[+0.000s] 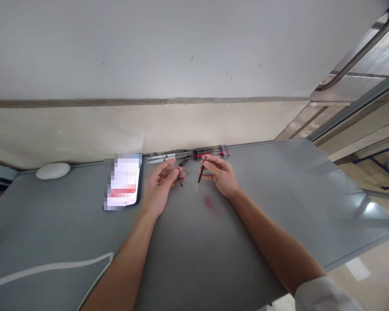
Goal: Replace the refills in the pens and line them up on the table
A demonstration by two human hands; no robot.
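Between the thumb and fingers of my left hand [162, 183] is a clear pen barrel [180, 181] with a dark grip end, tilted down to the right. My right hand [222, 175] pinches a thin black pen refill [200, 176], its pale tip pointing down toward the table. The two hands are a short way apart, just above the grey table [181, 259]. Behind them lies a row of pens: white ones [162, 160] on the left, and dark and red ones [212, 152] on the right. My fingers hide part of this row.
A lit phone [123, 181], its screen blurred out, lies left of my left hand. Farther left is a white oval device [53, 171]. A white cable [52, 266] runs across the front left. The wall [181, 123] borders the table's back edge.
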